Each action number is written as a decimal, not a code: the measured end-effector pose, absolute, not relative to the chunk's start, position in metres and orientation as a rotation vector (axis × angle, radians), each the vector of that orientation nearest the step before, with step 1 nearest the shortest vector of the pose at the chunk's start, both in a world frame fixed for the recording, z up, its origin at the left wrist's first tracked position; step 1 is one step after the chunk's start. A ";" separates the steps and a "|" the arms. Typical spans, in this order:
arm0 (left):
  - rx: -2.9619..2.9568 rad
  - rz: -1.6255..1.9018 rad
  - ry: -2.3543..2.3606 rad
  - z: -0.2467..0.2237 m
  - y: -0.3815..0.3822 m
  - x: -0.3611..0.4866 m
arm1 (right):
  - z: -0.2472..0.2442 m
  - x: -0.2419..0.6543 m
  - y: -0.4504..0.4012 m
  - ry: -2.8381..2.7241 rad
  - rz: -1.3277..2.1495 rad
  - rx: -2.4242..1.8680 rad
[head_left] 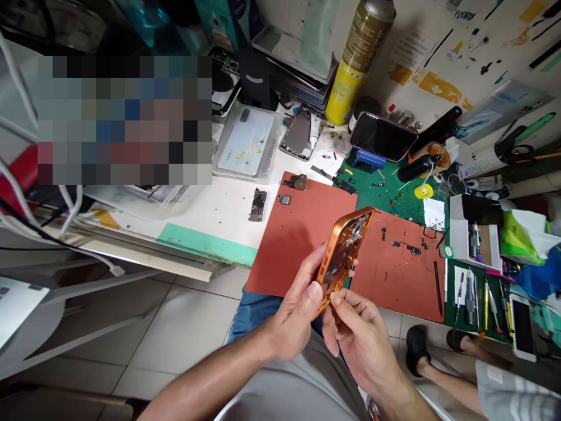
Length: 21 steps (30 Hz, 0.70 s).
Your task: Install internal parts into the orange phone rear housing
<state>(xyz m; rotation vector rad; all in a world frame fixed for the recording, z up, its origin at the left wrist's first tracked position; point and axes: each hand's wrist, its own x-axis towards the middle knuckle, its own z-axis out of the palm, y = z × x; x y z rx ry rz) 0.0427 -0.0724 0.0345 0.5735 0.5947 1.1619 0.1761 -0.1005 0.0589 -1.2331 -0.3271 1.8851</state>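
An orange phone frame [329, 251] is held tilted above the red mats, its inside facing right, with small parts and flex cables showing in it. My left hand [298, 310] is closed around its left side and lower part, thumb on the edge and fingertips showing behind. My right hand [362, 336] is closed at the frame's lower right edge, thumb and forefinger pinched there. Whether a tiny part sits between those fingers is hidden. Beyond the frame, a camera module [300, 182] and a small metal part [284, 199] lie on the left mat [280, 251].
A circuit board [258, 204] lies on the white table. Small loose parts [412, 250] and a black stick [438, 286] rest on the right mat [372, 292]. A phone [383, 135] stands on a blue holder. Behind rises a yellow spray can [350, 76]. Screwdrivers [470, 298] line the right side; another person's leg [451, 383] is below.
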 end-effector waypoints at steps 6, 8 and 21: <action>0.575 1.157 0.610 0.030 -0.072 0.038 | 0.062 0.174 -0.099 -0.286 1.899 -1.136; 0.596 1.173 0.589 0.030 -0.071 0.038 | 0.062 0.172 -0.098 -0.289 1.885 -1.166; 0.561 1.164 0.571 0.017 -0.080 0.034 | 0.064 0.166 -0.097 -0.304 1.835 -1.265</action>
